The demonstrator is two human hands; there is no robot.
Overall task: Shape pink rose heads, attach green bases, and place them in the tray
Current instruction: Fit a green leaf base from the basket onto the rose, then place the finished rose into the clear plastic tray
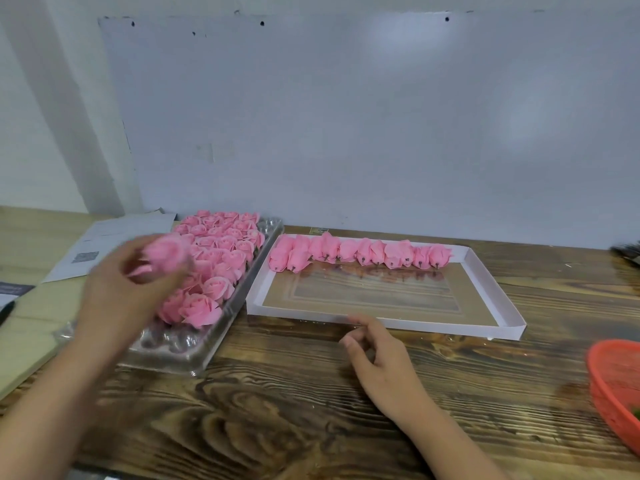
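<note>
Far to the left of the left hand [121, 289] lie flat printed paper sheets [104, 244] on the dark, strongly grained wooden table [277, 403]. The left hand, blurred, curls its fingers around one soft pink rose head [166, 254] with layered, foam-like petals, held above the clear moulded plastic blister tray [180, 355]. Just beyond and right of that hand the tray is mostly filled with more open-faced pink rose heads [218, 258]; its near cups stand bare. The right hand [377, 362] rests on the wood with loosely curled fingers holding nothing, its fingertips at the near rim of the shallow white cardboard tray [391, 322]. Along that tray's far side lies one row of shaped pink roses [360, 254] with dark bases facing the hand — the rest of its floor shows bare, so I judge the job early. Well right of the right hand sits a red mesh plastic basket [613, 382], contents unclear.
</note>
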